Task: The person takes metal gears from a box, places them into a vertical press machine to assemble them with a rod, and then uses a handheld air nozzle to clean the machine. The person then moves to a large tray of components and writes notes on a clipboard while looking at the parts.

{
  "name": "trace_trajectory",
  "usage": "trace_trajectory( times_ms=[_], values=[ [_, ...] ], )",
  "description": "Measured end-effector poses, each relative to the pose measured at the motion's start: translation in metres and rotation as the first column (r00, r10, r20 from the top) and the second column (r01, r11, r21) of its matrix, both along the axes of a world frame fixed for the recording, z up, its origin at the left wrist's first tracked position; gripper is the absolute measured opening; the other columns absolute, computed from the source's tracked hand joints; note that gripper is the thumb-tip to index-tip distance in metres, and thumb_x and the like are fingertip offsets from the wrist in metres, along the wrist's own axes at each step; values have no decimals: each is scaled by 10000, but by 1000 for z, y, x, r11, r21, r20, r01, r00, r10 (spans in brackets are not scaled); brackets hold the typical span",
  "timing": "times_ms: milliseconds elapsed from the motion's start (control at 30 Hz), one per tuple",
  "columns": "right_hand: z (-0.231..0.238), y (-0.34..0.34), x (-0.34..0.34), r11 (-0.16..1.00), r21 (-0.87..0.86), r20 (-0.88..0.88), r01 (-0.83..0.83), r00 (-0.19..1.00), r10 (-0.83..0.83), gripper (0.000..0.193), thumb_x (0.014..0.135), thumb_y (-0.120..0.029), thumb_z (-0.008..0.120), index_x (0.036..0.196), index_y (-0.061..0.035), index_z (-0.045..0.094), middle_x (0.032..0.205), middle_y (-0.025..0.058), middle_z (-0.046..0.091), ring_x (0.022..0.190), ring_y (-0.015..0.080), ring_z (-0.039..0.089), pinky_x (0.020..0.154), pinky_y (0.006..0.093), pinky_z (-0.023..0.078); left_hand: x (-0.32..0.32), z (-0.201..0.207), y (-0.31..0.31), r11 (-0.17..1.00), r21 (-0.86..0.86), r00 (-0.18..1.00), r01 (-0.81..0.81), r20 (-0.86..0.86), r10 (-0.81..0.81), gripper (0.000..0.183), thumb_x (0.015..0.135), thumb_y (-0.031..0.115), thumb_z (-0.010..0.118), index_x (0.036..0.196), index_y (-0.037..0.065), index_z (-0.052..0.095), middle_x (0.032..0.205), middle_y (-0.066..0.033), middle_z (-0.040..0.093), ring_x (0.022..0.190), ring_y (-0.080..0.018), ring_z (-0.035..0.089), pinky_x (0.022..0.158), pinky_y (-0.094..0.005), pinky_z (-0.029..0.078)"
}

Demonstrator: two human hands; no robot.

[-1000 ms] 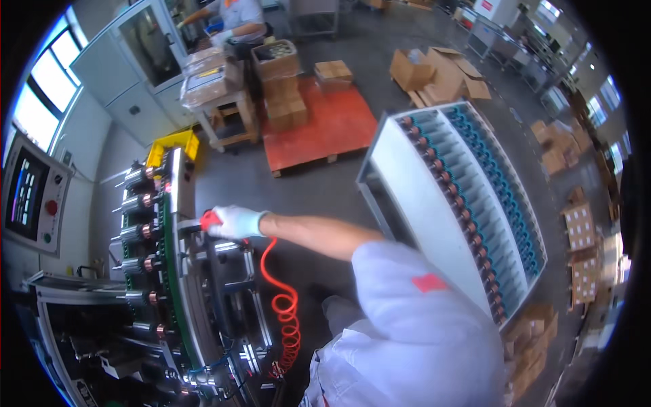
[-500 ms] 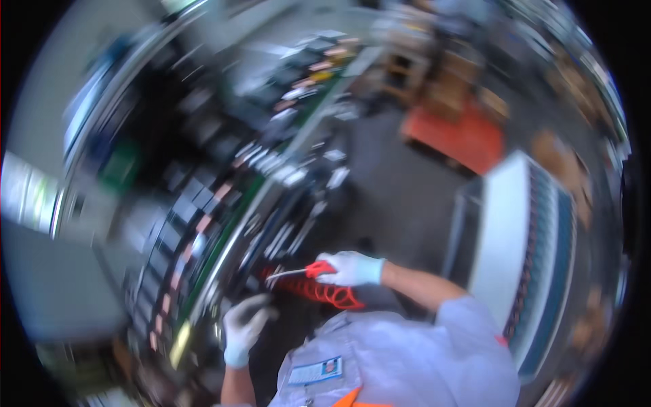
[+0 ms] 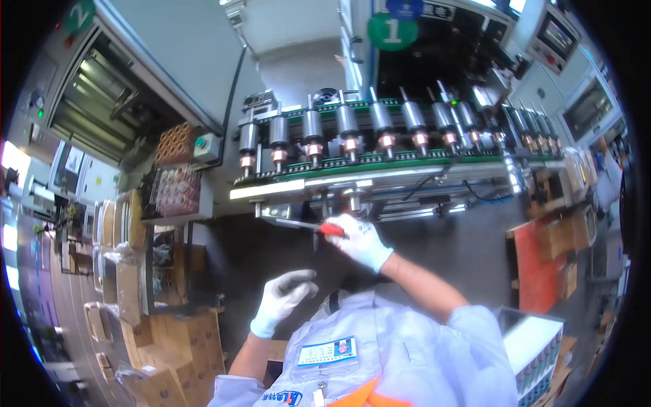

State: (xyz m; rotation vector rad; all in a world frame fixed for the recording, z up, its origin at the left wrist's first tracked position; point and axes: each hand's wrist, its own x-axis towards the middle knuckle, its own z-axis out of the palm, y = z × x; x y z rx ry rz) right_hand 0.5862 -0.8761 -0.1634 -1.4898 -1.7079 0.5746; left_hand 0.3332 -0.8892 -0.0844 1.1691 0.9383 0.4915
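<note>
My right hand (image 3: 359,242), in a white glove, is wrapped round the red handle of an air blow gun (image 3: 332,230). Its long thin metal nozzle points left, just below the front edge of the conveyor (image 3: 305,188). My left hand (image 3: 286,296), gloved too, hangs lower and to the left with its fingers apart and loosely bent, nothing in it. On the conveyor stands a row of motor armatures (image 3: 346,125), grey cylinders with copper-coloured lower ends and thin shafts pointing up.
At the left, a stack of ring-shaped parts (image 3: 178,193) sits beside a green button box (image 3: 204,146). Cardboard boxes (image 3: 178,353) stand lower left. A red platform (image 3: 532,268) with cartons is at the right, a white rack (image 3: 536,349) lower right. Machine cabinets (image 3: 159,41) rise behind.
My view has swung round so the conveyor now runs across in front of me. The blow gun stays in my right hand. The coiled red hose seen before no longer shows.
</note>
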Motion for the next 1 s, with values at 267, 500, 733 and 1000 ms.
trace_trajectory(
  times_ms=[267,500,733,1000],
  values=[
    [60,45,13,742,-631,-38,-224,965,259,386,874,-414,663,1139,-135,642,955,111,681,902,282,672,817,393,510,-53,-28,-13,970,42,968,-240,-58,242,350,948,130,654,1197,-110,603,952,-130,722,855,-165,680,841,-307,542],
    [8,69,27,977,-211,-243,-18,969,-35,362,875,-207,701,1214,-101,635,958,74,691,794,168,678,695,330,535,-32,-35,17,990,-31,991,-135,-20,134,361,940,133,669,1213,-94,606,955,-124,721,855,-160,681,831,-298,542],
    [-37,68,-7,946,-285,-175,-155,979,108,457,924,-269,611,1335,-77,554,1266,193,600,1170,376,571,1030,429,438,-14,-35,66,998,67,995,-7,-104,14,382,923,131,697,1223,-86,605,981,-119,718,873,-156,680,825,-298,553],
    [122,55,94,984,-45,39,-172,984,174,317,948,-249,632,1211,-74,658,1093,157,693,963,316,681,853,372,543,54,32,163,955,286,979,-80,203,21,464,957,82,558,1389,-59,469,1120,-120,662,929,-163,668,822,-295,548]
  ],
)
